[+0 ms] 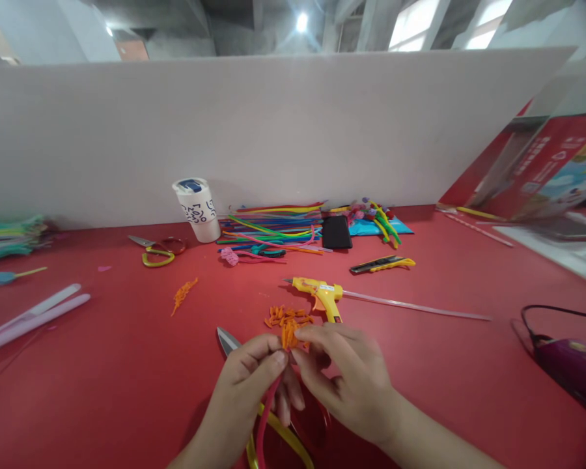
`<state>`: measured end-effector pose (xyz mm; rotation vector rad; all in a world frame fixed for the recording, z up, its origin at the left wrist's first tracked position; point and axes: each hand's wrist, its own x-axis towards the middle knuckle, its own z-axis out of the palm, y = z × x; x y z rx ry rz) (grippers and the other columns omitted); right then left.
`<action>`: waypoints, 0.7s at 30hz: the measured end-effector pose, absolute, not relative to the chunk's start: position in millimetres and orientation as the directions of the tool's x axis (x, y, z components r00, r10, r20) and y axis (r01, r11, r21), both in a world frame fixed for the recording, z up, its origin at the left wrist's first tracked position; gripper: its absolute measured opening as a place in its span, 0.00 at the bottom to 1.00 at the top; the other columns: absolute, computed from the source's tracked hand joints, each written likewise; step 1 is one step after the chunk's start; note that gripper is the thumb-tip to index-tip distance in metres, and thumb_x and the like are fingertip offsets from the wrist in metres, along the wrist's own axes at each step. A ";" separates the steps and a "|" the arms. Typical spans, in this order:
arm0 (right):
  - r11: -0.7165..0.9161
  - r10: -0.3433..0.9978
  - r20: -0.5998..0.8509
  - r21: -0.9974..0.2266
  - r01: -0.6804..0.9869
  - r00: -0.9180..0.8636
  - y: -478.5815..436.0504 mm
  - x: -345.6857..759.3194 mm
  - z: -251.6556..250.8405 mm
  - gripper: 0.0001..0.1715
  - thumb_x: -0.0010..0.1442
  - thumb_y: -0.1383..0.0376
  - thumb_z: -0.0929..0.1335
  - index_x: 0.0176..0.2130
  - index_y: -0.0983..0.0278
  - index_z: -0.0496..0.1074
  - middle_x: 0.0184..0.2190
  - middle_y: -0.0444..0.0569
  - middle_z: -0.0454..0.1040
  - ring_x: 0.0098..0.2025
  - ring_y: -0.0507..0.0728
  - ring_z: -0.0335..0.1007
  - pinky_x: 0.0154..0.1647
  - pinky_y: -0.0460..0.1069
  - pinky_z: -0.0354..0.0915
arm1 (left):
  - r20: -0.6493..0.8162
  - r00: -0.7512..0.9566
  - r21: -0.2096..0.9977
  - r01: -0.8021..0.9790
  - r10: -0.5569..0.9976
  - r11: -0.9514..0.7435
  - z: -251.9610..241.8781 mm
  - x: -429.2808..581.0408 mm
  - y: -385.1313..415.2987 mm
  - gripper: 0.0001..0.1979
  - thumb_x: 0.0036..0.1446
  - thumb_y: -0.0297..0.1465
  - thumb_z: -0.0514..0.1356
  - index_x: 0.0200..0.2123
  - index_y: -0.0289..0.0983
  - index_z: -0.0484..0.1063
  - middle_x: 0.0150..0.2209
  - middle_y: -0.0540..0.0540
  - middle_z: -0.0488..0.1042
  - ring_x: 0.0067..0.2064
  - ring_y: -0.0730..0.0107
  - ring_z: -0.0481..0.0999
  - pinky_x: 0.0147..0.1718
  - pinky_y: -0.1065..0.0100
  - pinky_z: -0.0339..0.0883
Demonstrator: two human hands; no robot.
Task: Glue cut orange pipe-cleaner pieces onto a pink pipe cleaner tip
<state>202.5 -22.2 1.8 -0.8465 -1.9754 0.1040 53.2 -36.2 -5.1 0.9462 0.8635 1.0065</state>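
Note:
Between thumb and fingers, my left hand (254,374) pinches a pinkish-red stem (268,407), apparently a pipe cleaner, which hangs down toward me. At its upper end sits a tuft of short orange pipe cleaner pieces (289,335). My right hand (354,378) closes its thumb and forefinger on the right side of this tuft; its outer edge is slightly blurred. Just beyond the fingertips lies a loose pile of orange pieces (278,315). Large scissors (228,340) with yellow and red handles lie beneath my hands, partly hidden.
Behind the pile lies a yellow glue gun (322,293) with a long glue stick. A utility knife (383,263), smaller scissors (157,254), a white tumbler (198,212), a black phone (336,232) and coloured pipe cleaners (273,221) lie farther back. A purple corded device (573,368) stands right.

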 end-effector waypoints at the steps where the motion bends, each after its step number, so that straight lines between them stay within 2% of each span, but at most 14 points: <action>1: 0.755 0.601 0.737 -0.398 0.520 -0.309 -22.2 202.3 1.6 0.08 0.56 0.72 0.65 0.39 0.65 0.65 0.19 0.42 0.67 0.21 0.49 0.62 0.25 0.44 0.60 | -0.154 0.297 0.926 -0.289 0.942 0.242 -5.1 53.1 -36.3 0.11 0.54 0.33 0.57 0.22 0.34 0.68 0.16 0.50 0.72 0.14 0.78 0.65 0.13 0.78 0.59; 21: 0.757 0.585 0.754 -0.375 0.534 -0.300 -21.0 201.2 0.9 0.07 0.56 0.71 0.65 0.38 0.65 0.65 0.19 0.40 0.66 0.20 0.48 0.61 0.24 0.44 0.59 | -0.151 0.312 0.930 -0.278 0.938 0.242 -5.8 51.9 -35.4 0.11 0.55 0.32 0.56 0.22 0.35 0.66 0.16 0.50 0.71 0.14 0.78 0.66 0.14 0.77 0.59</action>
